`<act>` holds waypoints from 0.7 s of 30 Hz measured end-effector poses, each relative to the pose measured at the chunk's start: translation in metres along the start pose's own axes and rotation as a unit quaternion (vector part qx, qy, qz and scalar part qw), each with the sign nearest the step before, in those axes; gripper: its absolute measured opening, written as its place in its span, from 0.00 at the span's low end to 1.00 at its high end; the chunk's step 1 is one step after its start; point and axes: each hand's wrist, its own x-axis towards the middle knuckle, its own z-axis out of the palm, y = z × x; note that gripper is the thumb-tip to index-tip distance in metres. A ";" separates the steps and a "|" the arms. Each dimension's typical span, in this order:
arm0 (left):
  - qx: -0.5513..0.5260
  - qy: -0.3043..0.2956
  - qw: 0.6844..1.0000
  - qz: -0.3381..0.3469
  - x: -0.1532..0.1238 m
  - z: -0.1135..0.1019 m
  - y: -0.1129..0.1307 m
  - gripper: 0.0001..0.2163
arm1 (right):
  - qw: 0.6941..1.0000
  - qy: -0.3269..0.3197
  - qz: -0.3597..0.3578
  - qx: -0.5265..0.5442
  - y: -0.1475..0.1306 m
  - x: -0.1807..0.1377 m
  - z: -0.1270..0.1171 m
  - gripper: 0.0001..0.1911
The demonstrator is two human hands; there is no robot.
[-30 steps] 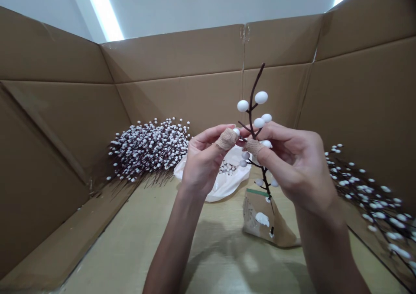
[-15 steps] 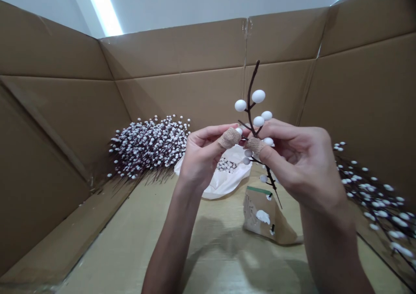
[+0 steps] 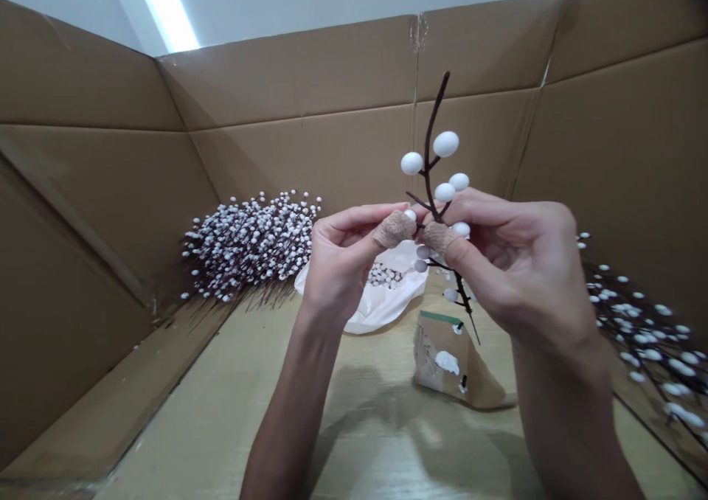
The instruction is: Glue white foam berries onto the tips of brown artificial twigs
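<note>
Between cardboard walls [image 3: 110, 190] | both hands — left hand [image 3: 337, 264], right hand [image 3: 514, 264] — pinch twig [image 3: 431, 153]

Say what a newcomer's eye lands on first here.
Centre frame: a thin dark brown twig with white oval beads, held upright between the left hand and right hand, both thumbs wrapped in tan gauze. Behind, at left against the brown cardboard wall, lies a heap of white-beaded twigs; a white plastic bag sits mid-table.
</note>
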 end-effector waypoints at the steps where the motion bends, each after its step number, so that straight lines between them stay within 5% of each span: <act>1: 0.003 -0.003 1.000 0.002 0.000 0.000 0.000 0.04 | 1.000 0.000 -0.002 0.000 0.000 0.000 0.000 0.09; 21: 0.007 -0.009 1.000 0.000 0.002 0.000 -0.005 0.05 | 1.000 0.000 -0.009 -0.022 0.002 0.002 -0.004 0.10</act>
